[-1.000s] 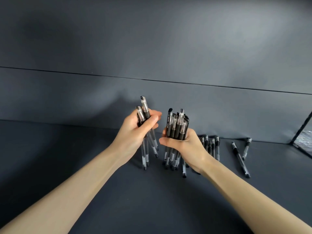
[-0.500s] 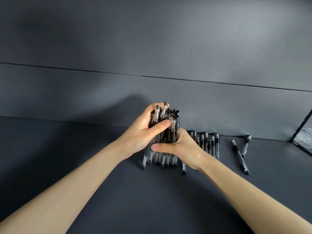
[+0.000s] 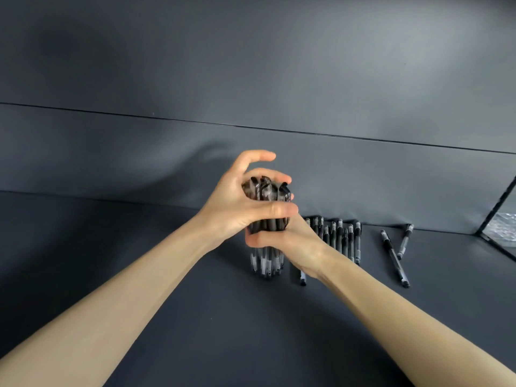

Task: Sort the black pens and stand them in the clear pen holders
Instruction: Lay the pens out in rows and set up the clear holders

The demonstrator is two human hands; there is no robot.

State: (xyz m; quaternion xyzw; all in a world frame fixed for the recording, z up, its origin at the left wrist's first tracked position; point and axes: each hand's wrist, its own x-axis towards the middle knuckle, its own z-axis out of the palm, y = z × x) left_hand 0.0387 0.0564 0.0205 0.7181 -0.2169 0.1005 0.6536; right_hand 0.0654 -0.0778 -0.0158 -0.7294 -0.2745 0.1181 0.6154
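Note:
One upright bundle of black pens (image 3: 267, 259) with clear barrels stands with its tips near the dark tabletop. My right hand (image 3: 290, 241) grips the bundle around its middle from the right. My left hand (image 3: 237, 208) wraps the upper part, thumb across the front and fingers curled over the black caps; its index finger is lifted above them. A row of several more pens (image 3: 342, 237) lies flat just behind my right wrist. Two loose pens (image 3: 395, 258) lie crossed farther right. No clear pen holder is in view.
A single pen (image 3: 303, 279) pokes out below my right wrist on the dark grey table (image 3: 195, 317). A dark wall (image 3: 167, 152) rises right behind the pens. A black frame edge with shiny wrap (image 3: 502, 227) stands at the far right.
The few pens in my left hand have been merged into the right hand's bundle. My left hand has slid up and now covers the caps, and the bundle stands more upright.

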